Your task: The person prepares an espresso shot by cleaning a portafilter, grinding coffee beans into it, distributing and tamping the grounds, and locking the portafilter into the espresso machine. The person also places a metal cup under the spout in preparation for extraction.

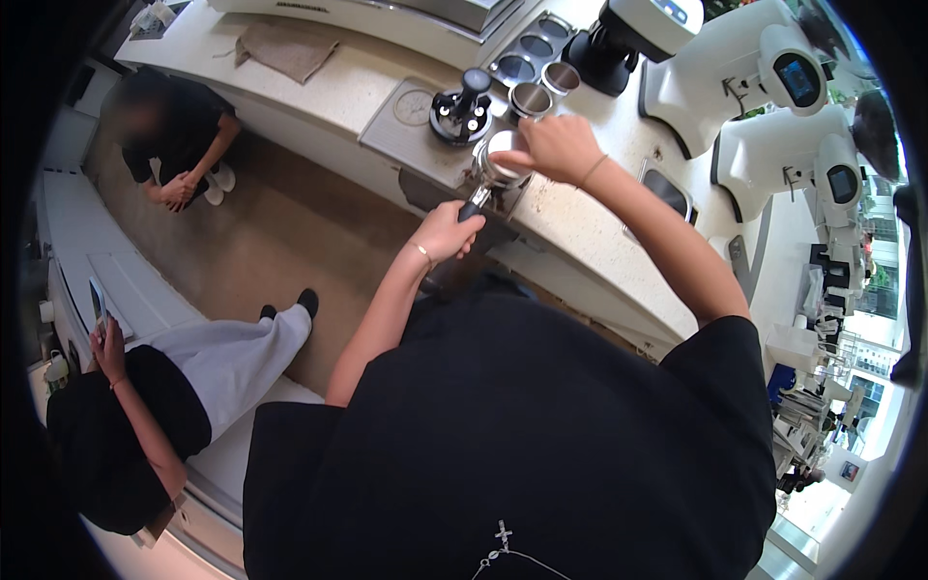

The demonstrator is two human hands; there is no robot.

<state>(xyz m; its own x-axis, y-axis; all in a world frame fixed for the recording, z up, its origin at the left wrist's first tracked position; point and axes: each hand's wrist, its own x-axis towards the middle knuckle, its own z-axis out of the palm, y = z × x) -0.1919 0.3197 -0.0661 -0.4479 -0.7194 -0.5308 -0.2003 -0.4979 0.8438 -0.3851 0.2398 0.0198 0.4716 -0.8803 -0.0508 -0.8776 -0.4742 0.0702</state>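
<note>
My left hand (447, 230) is closed around the black handle of a portafilter (476, 201), which points up and away from me at the counter's front edge. On the portafilter's head sits a round silver metal piece (505, 154); whether it is a dosing cup or a leveling tool I cannot tell. My right hand (557, 148) grips this piece from the right, thumb across its top, and covers part of it. What the basket holds is hidden. Just beyond stand a black tamping-station tool with a knob (464, 109) and a metal dosing cup (530, 100).
A second metal cup (561, 77) stands behind the first, near a holder with round slots (535, 47). White grinders (776, 145) line the right. A drip mat (395, 123) and brown cloth (286, 52) lie left. One person (177, 138) crouches; another (130, 435) holds a phone.
</note>
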